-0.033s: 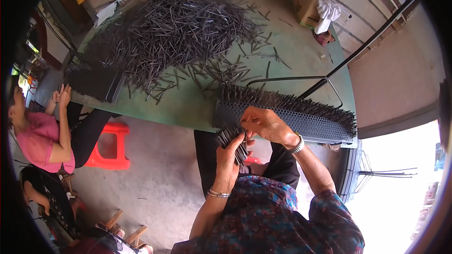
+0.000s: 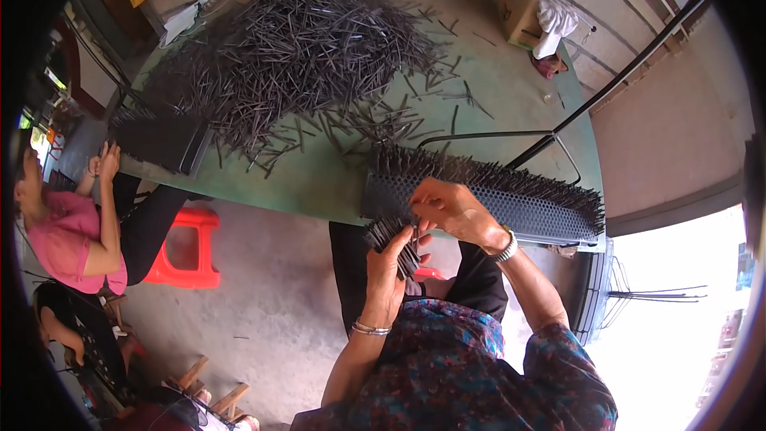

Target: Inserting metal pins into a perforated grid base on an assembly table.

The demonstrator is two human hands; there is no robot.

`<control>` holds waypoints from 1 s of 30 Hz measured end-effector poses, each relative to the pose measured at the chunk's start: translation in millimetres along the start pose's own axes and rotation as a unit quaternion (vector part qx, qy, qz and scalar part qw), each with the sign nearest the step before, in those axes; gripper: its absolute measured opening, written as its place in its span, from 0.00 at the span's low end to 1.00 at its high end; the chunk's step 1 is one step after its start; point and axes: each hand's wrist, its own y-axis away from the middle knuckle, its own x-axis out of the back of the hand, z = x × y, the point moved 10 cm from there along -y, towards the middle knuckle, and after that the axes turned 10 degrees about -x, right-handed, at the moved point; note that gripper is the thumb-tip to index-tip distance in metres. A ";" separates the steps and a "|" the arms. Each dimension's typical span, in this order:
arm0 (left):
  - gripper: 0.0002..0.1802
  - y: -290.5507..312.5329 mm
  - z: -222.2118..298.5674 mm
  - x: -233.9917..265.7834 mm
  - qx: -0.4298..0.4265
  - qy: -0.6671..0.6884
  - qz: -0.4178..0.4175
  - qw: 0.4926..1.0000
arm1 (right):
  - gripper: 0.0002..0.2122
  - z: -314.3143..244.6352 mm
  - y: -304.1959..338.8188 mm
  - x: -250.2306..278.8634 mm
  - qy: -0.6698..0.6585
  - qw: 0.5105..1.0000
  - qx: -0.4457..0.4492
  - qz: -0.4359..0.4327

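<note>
My left hand [image 2: 388, 267] is closed around a bundle of short dark sticks [image 2: 391, 241], held over my lap at the table's near edge. My right hand [image 2: 452, 211] is just right of the bundle's upper end, its fingers bent and pinched together; what lies between the fingertips is too small to make out. Behind it, a long dark perforated rack [image 2: 495, 206] rests along the edge of the green table [image 2: 291, 183]. Rows of the same sticks [image 2: 447, 166] stand up along its top. A large heap of loose sticks [image 2: 307, 56] covers the table's far left and middle.
A thin black metal frame [image 2: 594, 96] slants over the table's right side. A cardboard box [image 2: 519, 8] with a white cloth [image 2: 556, 20] stands at the back right. To the left sits a person in pink [image 2: 72, 239], beside a red stool [image 2: 209, 251] and a second dark rack [image 2: 159, 142].
</note>
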 end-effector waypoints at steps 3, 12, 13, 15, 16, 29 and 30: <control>0.11 -5.2 -11.6 17.4 0.022 0.047 0.024 0.998 | 0.05 -23.1 6.2 29.4 0.022 0.990 0.051 0.131; 0.14 -3.7 -26.4 11.4 0.049 0.123 0.011 0.991 | 0.05 -16.1 -13.4 52.1 0.072 0.941 0.134 0.302; 0.14 -2.9 -26.9 11.8 0.048 0.123 0.011 0.991 | 0.05 -11.9 -16.3 51.1 0.072 0.941 0.135 0.301; 0.16 -1.9 -29.1 10.0 0.054 0.120 0.004 0.991 | 0.05 -5.6 -19.3 51.1 0.079 0.939 0.131 0.308; 0.16 -2.0 -29.3 10.9 0.053 0.120 0.005 0.991 | 0.05 -6.1 -19.1 50.7 0.078 0.939 0.131 0.307; 0.14 0.4 -28.2 15.4 0.037 0.065 0.014 0.997 | 0.05 -20.6 -11.9 37.5 0.214 0.900 0.189 0.328; 0.13 0.4 -27.4 16.2 0.033 0.064 0.017 0.997 | 0.05 -27.3 -6.1 36.4 0.254 0.873 0.212 0.359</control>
